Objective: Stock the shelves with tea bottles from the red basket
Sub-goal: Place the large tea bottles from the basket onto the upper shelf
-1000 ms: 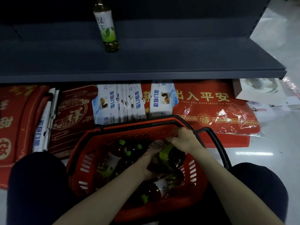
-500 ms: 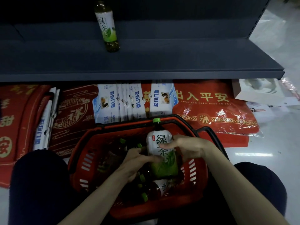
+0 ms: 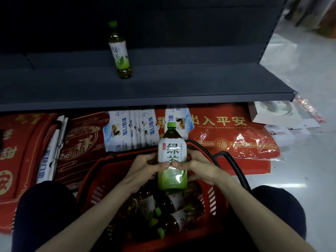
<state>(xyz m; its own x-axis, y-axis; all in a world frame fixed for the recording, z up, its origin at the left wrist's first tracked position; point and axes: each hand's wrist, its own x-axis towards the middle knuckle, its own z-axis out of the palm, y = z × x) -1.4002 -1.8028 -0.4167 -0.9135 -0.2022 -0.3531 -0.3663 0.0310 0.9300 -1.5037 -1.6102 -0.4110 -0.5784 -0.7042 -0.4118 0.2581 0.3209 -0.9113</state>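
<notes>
while one bottle (image 3: 120,51) stands shelved, two hands grip another bottle (image 3: 172,157).

Green-capped tea bottle (image 3: 172,157) upright just above the red basket (image 3: 216,197); more bottles (image 3: 163,210) lie flat inside it, one bottle (image 3: 120,51) stands on the shelf (image 3: 181,88) beyond.

I can't count the bottles lying in the red basket (image 3: 94,193); my forearms cover part of the pile. The held bottle (image 3: 172,160) hides the basket's far rim. The small print on the blue-and-white packs (image 3: 125,131) is unreadable.
</notes>
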